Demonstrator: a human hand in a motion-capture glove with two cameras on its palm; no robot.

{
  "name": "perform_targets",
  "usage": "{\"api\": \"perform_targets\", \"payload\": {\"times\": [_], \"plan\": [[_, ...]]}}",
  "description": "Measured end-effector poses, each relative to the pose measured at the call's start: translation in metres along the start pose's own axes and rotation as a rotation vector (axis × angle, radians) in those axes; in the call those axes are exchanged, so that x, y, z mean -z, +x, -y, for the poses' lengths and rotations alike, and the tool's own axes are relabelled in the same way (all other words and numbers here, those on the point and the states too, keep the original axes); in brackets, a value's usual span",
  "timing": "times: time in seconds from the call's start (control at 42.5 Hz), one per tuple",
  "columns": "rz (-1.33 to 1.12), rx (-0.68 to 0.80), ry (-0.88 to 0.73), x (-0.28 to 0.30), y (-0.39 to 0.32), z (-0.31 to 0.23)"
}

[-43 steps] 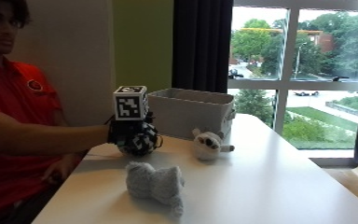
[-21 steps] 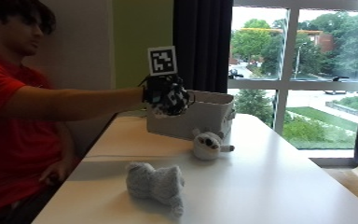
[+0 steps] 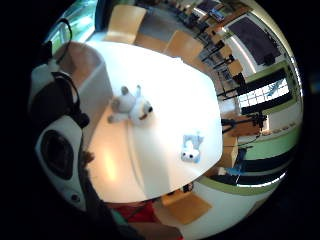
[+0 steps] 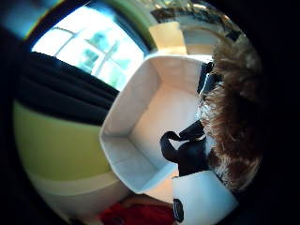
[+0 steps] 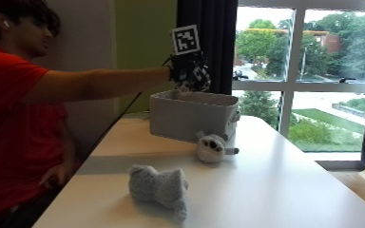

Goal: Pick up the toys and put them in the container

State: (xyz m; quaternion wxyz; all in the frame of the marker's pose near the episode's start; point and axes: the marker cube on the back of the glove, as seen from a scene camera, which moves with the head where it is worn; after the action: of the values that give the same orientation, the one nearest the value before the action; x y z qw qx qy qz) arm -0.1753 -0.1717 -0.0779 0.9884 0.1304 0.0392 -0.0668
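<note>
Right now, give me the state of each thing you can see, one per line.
Right hand: above the bin, gripping a brown furry toy.
Bin: upright on the table, open, inside bare.
Small white toy: on the table in front of the bin.
Grey toy: lying on the table, nearer the edge.

Seated at the left edge of the white table, a person in a red shirt, arm stretched level. Gloved right hand held above the white container, fingers curled round something fuzzy and brownish, hard to make out. Container near the table's far edge. Small grey big-eyed plush toy just in front of it, touching or nearly so. Fluffy grey plush toy well apart, toward the near edge.
</note>
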Motion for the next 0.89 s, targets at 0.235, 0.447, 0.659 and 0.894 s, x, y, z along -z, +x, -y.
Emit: {"api": "perform_targets", "payload": {"times": [0.235,0.447,0.659,0.894], "plan": [[0.055,0.078,0.021,-0.004,-0.07,0.033],[0.113,0.085,-0.037,-0.02,-0.101,0.04],[0.126,0.116,-0.215,-0.033,-0.104,0.03],[0.076,0.138,-0.097,-0.018,-0.055,0.007]]}}
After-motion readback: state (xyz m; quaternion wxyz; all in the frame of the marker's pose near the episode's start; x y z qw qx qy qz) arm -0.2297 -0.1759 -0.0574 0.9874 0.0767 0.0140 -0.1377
